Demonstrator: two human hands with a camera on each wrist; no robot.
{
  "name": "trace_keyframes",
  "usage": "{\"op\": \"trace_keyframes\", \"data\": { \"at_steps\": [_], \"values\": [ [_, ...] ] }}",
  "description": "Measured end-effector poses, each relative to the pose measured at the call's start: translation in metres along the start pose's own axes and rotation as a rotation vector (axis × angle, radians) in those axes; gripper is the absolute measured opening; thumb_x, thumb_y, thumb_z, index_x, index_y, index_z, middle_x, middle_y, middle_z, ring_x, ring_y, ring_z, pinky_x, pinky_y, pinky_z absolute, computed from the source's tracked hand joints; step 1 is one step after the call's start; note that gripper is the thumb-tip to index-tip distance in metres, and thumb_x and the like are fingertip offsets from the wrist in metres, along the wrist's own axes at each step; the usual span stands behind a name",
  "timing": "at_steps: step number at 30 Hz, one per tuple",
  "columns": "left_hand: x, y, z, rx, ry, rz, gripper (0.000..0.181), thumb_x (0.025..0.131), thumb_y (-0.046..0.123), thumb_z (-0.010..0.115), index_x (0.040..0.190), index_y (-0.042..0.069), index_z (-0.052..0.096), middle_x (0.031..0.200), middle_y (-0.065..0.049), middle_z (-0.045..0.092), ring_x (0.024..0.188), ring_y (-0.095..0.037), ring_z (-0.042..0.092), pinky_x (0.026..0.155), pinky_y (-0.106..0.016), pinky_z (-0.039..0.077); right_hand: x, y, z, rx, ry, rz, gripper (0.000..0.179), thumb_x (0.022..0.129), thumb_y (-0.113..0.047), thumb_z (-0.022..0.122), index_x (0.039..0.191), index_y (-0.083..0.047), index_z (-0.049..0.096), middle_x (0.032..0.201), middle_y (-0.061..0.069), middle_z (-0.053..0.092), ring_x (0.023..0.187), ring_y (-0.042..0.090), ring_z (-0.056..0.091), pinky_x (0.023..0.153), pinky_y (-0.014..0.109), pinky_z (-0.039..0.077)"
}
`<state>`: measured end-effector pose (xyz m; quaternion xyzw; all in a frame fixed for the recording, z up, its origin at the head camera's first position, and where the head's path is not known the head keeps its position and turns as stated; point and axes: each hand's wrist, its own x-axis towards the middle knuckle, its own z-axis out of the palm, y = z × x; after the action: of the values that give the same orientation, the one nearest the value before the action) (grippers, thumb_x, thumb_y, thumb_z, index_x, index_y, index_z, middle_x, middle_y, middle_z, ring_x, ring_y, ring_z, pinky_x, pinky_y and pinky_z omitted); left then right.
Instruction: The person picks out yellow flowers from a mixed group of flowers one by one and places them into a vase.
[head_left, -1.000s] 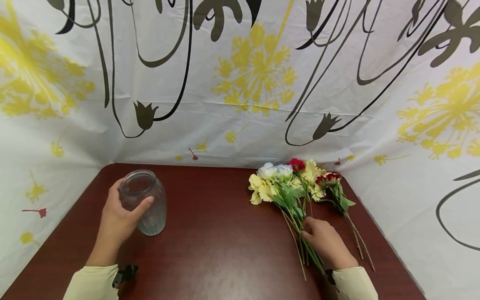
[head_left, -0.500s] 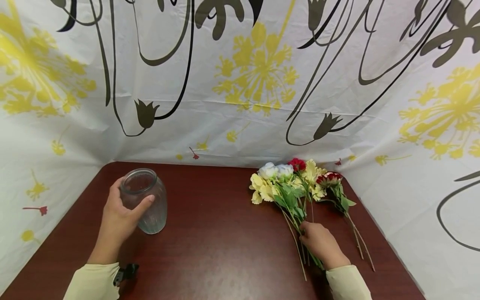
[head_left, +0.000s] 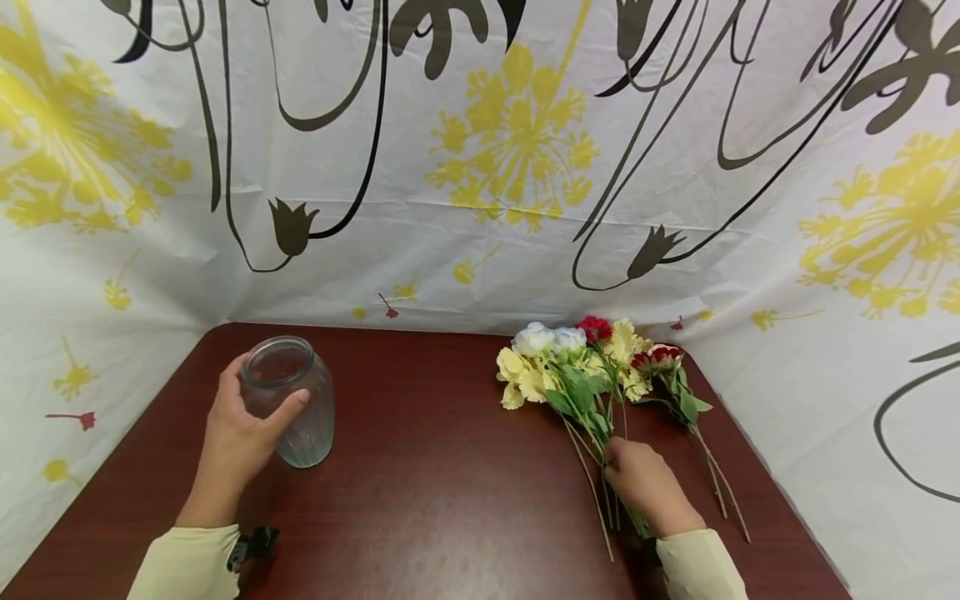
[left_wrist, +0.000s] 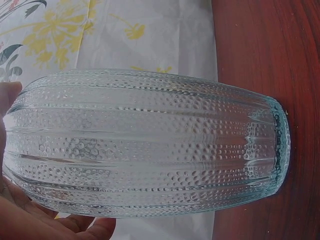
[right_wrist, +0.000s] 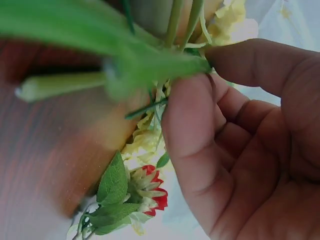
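Note:
My left hand (head_left: 242, 437) grips a clear ribbed glass vase (head_left: 313, 417) near its shoulder, at the table's left. Its dimpled side and thick base (left_wrist: 282, 150) show in the left wrist view, the base at the table. On the right lies a bunch of artificial flowers: yellow blooms (head_left: 525, 382), pale blue-white blooms (head_left: 551, 341) and a red bloom (head_left: 594, 329). My right hand (head_left: 647, 485) is at their stems. In the right wrist view, the thumb and index finger of that hand pinch a green stem (right_wrist: 145, 67). Which bloom that stem bears is hidden.
Beside the bunch, near the right edge, lie dark red flowers (head_left: 657, 358) with leafy stems. The dark reddish-brown table (head_left: 435, 467) is bordered at the back and sides by a white printed cloth (head_left: 420, 167).
My right hand has shifted slightly left along the stems, with its fingers more closed on them. The bunch has barely moved. My left hand and the vase stay in place.

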<state>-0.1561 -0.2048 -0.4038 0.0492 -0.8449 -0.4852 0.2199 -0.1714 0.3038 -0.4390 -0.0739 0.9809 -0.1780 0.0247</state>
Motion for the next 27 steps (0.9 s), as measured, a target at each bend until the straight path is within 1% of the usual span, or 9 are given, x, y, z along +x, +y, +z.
{"op": "trace_keyframes", "data": {
  "at_steps": [3, 9, 16, 20, 23, 27],
  "values": [
    [0.0, 0.0, 0.0, -0.007, 0.007, 0.004, 0.092, 0.084, 0.031, 0.079, 0.155, 0.011, 0.025, 0.143, -0.022, 0.044, 0.127, -0.039, 0.043, 0.096, -0.064, 0.034, 0.0, 0.001, -0.003, -0.003, 0.009, -0.006, 0.014, 0.086, 0.002, 0.061, 0.083, -0.01, 0.056, 0.069, 0.0, 0.046, 0.059, 0.017, 0.04, 0.055, 0.035, 0.033],
    [-0.001, -0.001, 0.001, -0.008, 0.015, 0.006, 0.091, 0.083, 0.031, 0.08, 0.154, 0.011, 0.026, 0.142, -0.021, 0.045, 0.126, -0.039, 0.043, 0.096, -0.064, 0.035, 0.001, 0.003, -0.007, 0.017, 0.001, -0.01, 0.019, 0.088, 0.002, 0.061, 0.08, -0.01, 0.048, 0.067, 0.002, 0.04, 0.057, 0.017, 0.038, 0.054, 0.034, 0.031],
    [0.0, -0.001, 0.001, 0.0, 0.005, 0.001, 0.093, 0.084, 0.032, 0.079, 0.155, 0.011, 0.024, 0.143, -0.022, 0.043, 0.127, -0.04, 0.043, 0.096, -0.066, 0.034, -0.001, 0.004, -0.011, 0.038, 0.06, -0.03, 0.02, 0.088, 0.003, 0.058, 0.08, -0.01, 0.045, 0.068, 0.002, 0.037, 0.058, 0.016, 0.036, 0.054, 0.033, 0.03],
    [0.0, -0.001, 0.001, 0.006, -0.001, -0.001, 0.094, 0.084, 0.033, 0.079, 0.156, 0.011, 0.023, 0.144, -0.022, 0.042, 0.128, -0.041, 0.042, 0.096, -0.067, 0.034, -0.002, 0.005, -0.016, 0.04, 0.1, -0.022, 0.015, 0.089, 0.002, 0.057, 0.083, -0.008, 0.048, 0.071, 0.003, 0.042, 0.059, 0.017, 0.039, 0.055, 0.034, 0.033],
    [0.0, -0.001, 0.001, 0.009, -0.002, -0.004, 0.094, 0.084, 0.034, 0.079, 0.156, 0.012, 0.023, 0.144, -0.022, 0.042, 0.127, -0.041, 0.042, 0.096, -0.068, 0.034, -0.002, 0.006, -0.019, 0.046, 0.114, -0.004, 0.009, 0.09, 0.0, 0.057, 0.088, -0.006, 0.051, 0.074, 0.004, 0.046, 0.061, 0.018, 0.041, 0.056, 0.035, 0.035],
    [0.0, 0.0, 0.001, 0.013, -0.004, -0.008, 0.094, 0.084, 0.034, 0.079, 0.156, 0.011, 0.022, 0.144, -0.022, 0.042, 0.127, -0.042, 0.042, 0.096, -0.069, 0.034, -0.003, 0.008, -0.026, 0.064, 0.117, 0.027, 0.005, 0.093, -0.001, 0.056, 0.093, -0.003, 0.052, 0.076, 0.006, 0.049, 0.062, 0.019, 0.043, 0.055, 0.036, 0.035]
  ]
}}
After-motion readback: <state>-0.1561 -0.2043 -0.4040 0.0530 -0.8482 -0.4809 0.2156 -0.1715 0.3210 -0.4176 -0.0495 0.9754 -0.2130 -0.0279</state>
